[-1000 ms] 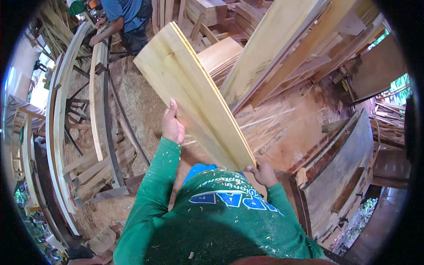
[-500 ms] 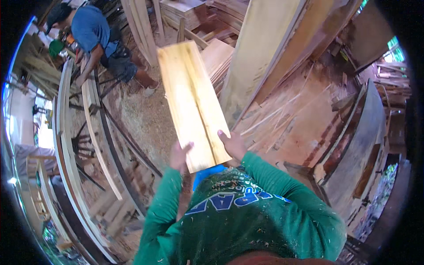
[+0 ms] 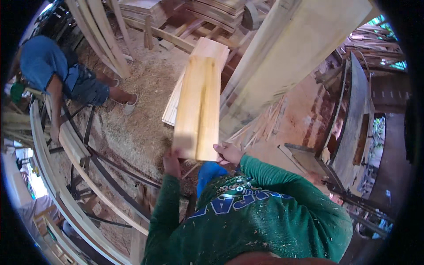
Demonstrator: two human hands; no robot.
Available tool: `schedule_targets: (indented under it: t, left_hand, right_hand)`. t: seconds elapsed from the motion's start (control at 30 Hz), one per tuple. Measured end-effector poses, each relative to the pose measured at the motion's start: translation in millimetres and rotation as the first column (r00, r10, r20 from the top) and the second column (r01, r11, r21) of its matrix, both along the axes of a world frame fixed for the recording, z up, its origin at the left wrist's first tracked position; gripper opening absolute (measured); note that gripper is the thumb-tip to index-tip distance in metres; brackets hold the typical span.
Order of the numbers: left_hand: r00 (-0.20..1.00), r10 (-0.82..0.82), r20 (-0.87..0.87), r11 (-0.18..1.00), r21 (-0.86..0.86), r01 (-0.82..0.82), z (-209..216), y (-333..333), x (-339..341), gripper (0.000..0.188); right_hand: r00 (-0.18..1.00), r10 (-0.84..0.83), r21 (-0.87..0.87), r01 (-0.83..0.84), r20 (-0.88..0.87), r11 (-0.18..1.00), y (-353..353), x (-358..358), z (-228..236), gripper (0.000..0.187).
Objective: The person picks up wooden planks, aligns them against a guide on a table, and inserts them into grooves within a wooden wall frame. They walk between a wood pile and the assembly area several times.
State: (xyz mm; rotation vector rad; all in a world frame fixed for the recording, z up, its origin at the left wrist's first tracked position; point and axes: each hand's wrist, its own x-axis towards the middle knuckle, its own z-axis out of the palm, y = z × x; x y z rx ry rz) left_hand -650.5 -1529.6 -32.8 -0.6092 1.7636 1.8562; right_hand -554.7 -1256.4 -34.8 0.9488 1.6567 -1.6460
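A flat, pale wooden board [image 3: 201, 106] with a dark streak along its grain is held out in front of me by its near end. My left hand [image 3: 172, 162] grips the near left corner. At the near right corner, my right hand [image 3: 228, 153] has its thumb on the edge and its fingers partly hidden underneath. Beyond and partly beneath the board's far end lies a stack of similar boards [image 3: 211, 46]; whether the two touch I cannot tell.
Tall wide planks [image 3: 282, 66] lean just right of the stack. A co-worker [image 3: 48, 66] bends over long timber strips [image 3: 73, 145] on a metal frame at the left. Sawdust [image 3: 137, 88] covers the floor. More cut boards [image 3: 216, 13] are piled at the back.
The board has straightened and come lower, with its far end now over the stack. Both hands keep their hold. My view has shifted, and the co-worker appears farther left.
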Motion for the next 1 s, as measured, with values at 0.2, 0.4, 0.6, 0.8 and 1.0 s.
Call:
schedule_targets:
  t: [0.2,0.4,0.6,0.8,1.0]
  left_hand:
    - [0.999,-0.029,0.040,0.996,0.083,0.026,-64,-20,-135,0.035]
    - [0.884,-0.437,0.165,0.831,-0.302,0.467,-175,-48,-162,0.082]
    - [0.891,0.014,0.454,0.996,0.067,-0.050,-222,4,-110,0.066]
    - [0.634,-0.762,-0.129,0.634,0.046,0.772,-283,57,-163,0.043]
    - [0.903,-0.123,0.412,0.989,-0.021,0.145,-269,54,-160,0.054]
  right_hand:
    - [0.964,0.251,0.379,-0.199,-0.093,0.904,37,66,-13,0.031]
    - [0.970,-0.087,0.406,-0.013,0.228,0.914,83,187,-32,0.036]
    - [0.804,-0.546,0.206,0.508,0.236,0.836,63,247,-6,0.035]
    - [0.919,-0.365,0.427,0.273,0.150,0.862,40,231,10,0.032]
    - [0.895,-0.433,0.433,0.349,0.108,0.831,36,231,11,0.022]
